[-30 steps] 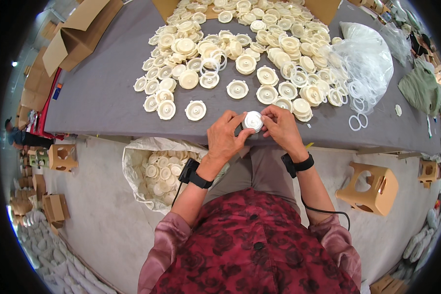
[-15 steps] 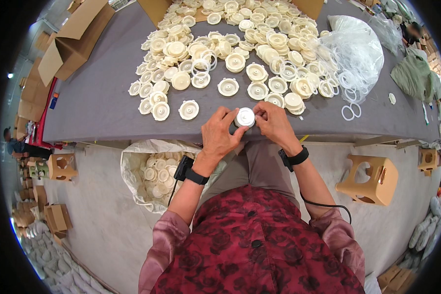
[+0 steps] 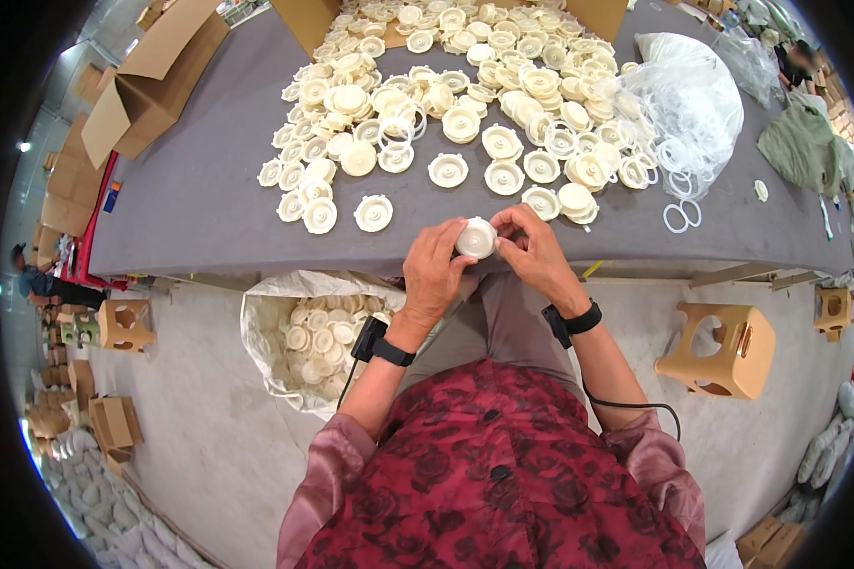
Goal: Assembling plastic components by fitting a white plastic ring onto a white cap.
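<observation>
A round white plastic cap (image 3: 475, 239) is held at the table's near edge between both hands. My left hand (image 3: 434, 268) grips its left side with thumb and fingers. On the cap's right rim, the fingertips of my right hand (image 3: 533, 248) are pinched. Whether a ring lies inside the cap is too small to tell. Beyond the hands, many loose cream caps (image 3: 448, 171) lie on the grey table (image 3: 199, 204), heaped thicker toward the back. Thin translucent rings (image 3: 676, 217) lie to the right, by a clear plastic bag (image 3: 697, 90) of more rings.
Below the table, left of my legs, a white woven sack (image 3: 261, 356) holds more caps. An opened cardboard box (image 3: 152, 85) stands at the table's far left. Tan plastic stools (image 3: 731, 351) are on the floor at both sides. Green cloth (image 3: 797, 142) lies at the right.
Both hands still hold the cap; its face is now turned differently. The hands have shifted slightly, and the whole view has moved a little.
</observation>
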A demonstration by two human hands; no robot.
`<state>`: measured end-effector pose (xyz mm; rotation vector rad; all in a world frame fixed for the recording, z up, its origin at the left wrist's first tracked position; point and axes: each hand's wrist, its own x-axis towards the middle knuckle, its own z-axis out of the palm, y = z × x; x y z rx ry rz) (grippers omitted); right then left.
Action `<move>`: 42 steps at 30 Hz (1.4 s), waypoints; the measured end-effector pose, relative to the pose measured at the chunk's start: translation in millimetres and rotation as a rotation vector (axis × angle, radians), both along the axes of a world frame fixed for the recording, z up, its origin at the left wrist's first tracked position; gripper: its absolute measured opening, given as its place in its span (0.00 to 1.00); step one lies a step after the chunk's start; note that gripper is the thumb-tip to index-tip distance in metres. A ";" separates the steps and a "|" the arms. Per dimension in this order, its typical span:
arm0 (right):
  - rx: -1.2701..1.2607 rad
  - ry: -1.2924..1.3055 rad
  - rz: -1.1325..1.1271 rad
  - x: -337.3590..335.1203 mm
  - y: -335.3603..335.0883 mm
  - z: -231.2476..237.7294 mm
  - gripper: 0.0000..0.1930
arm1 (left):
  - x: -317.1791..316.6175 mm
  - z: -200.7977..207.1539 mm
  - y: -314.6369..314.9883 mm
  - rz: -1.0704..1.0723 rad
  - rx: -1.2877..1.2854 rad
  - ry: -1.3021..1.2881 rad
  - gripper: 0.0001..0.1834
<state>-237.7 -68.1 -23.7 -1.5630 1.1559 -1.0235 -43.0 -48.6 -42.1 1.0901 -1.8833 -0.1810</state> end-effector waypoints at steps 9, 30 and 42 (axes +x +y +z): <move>0.157 -0.455 0.040 18.2 18.9 -8.8 0.08 | 11.1 -1.9 -2.4 -0.122 0.075 0.075 0.22; 0.034 -0.326 0.141 -0.6 49.3 35.9 0.06 | 21.0 17.5 42.7 -0.571 0.839 1.274 0.19; -0.417 0.023 0.234 2.6 57.5 51.8 0.16 | 36.9 80.2 45.2 -0.427 0.850 0.700 0.20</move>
